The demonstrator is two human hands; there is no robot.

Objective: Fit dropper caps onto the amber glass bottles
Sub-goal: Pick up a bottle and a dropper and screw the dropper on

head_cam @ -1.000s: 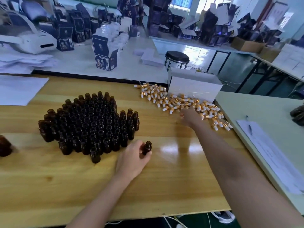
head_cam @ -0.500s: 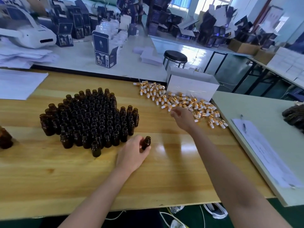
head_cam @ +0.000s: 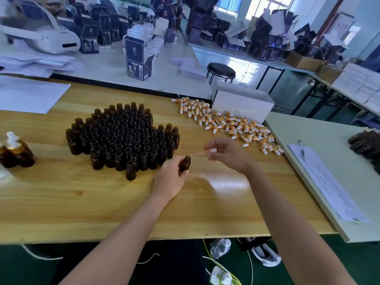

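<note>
Grips one amber bottle [head_cam: 185, 163] in the left hand [head_cam: 170, 179], fingers curled round its body, neck tilted toward the right. Holds it just off the near right corner of the bottle cluster [head_cam: 123, 138], which stands uncapped on the wooden table [head_cam: 102, 202]. Cannot tell whether the held bottle's base rests on the wood.

Pinches a dropper cap [head_cam: 205, 152] in the right hand [head_cam: 228, 153], thumb and fingertips closed at the white bulb end, glass pipette pointing left. Brings the pipette tip just beside the bottle's open mouth, not yet inside.

Leaves, farther back on the right, a loose cap pile [head_cam: 230, 124] of gold and white lying against a white box [head_cam: 242, 103]. Shows a few capped bottles [head_cam: 16, 151] at the far left edge, blurred, and white paper sheets [head_cam: 30, 95] behind them. Shows a printed sheet [head_cam: 324, 182] with a pen [head_cam: 301, 149] on the adjoining pale table.
</note>
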